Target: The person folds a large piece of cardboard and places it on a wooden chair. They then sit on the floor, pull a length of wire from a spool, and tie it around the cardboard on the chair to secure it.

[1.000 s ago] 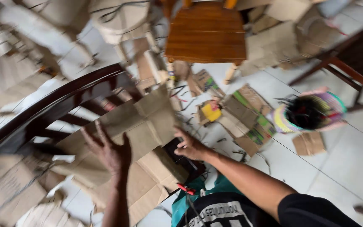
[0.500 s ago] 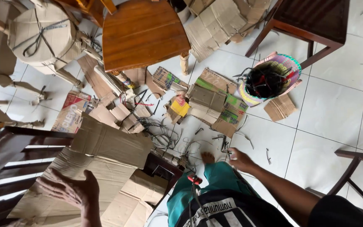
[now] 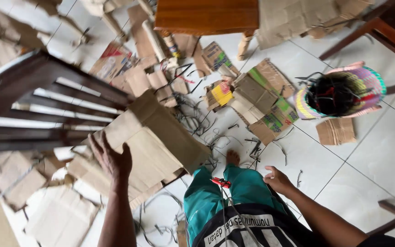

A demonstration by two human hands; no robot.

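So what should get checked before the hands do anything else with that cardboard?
1. Left hand on the flattened cardboard stack: ok, palm pressing its near edge.
2. Right hand free: ok, resting by the teal-clad knee, holding nothing.
3. Stack lying steady: cannot tell, it looks tilted against the dark wooden chair.
4. Floor around the bare foot: not ok, loose straps scattered.
5. Colourful basket out of the way: ok.

A flattened cardboard sheet (image 3: 149, 146) is pressed under the left hand (image 3: 110, 160), beside a dark wooden chair (image 3: 46, 105). The right hand (image 3: 277, 179) is rested on a teal knee (image 3: 252, 190). A colourful basket (image 3: 341, 91) is seen on the tiled floor (image 3: 380, 155).
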